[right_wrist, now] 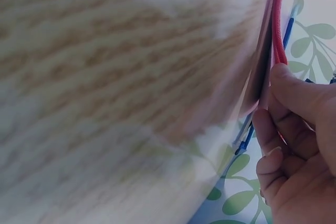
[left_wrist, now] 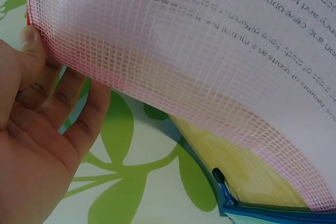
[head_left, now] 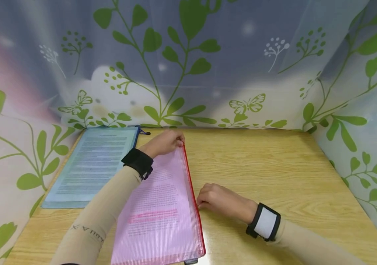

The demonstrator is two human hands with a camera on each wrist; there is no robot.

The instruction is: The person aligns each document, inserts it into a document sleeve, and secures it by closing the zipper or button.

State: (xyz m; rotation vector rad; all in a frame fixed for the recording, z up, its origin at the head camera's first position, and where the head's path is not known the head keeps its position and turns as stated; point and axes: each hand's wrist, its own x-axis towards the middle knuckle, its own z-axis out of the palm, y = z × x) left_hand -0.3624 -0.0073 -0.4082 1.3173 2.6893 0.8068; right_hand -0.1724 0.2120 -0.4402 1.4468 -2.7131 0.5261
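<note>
A pink mesh zip document pouch [head_left: 155, 235] with a printed sheet inside lies aslant before me, its red zip [head_left: 193, 189] along the right edge. Several printed lines show a pink highlight. At the upper right corner, my left hand [head_left: 165, 141] pinches the pouch; in the left wrist view the thumb lies over the mesh [left_wrist: 157, 51], which bows up off the table. My right hand [head_left: 224, 202] pinches the zip edge partway down; in the right wrist view its thumb presses on the red zip [right_wrist: 280, 24]. Which part the right fingertips hold beneath is hidden.
A blue zip document pouch [head_left: 92, 162] with a printed sheet lies at the back left, partly under my left arm. Its dark zip pull [head_left: 146, 133] sticks out at the top. A leaf-patterned curtain [head_left: 188, 73] surrounds the wooden table [head_left: 268, 165].
</note>
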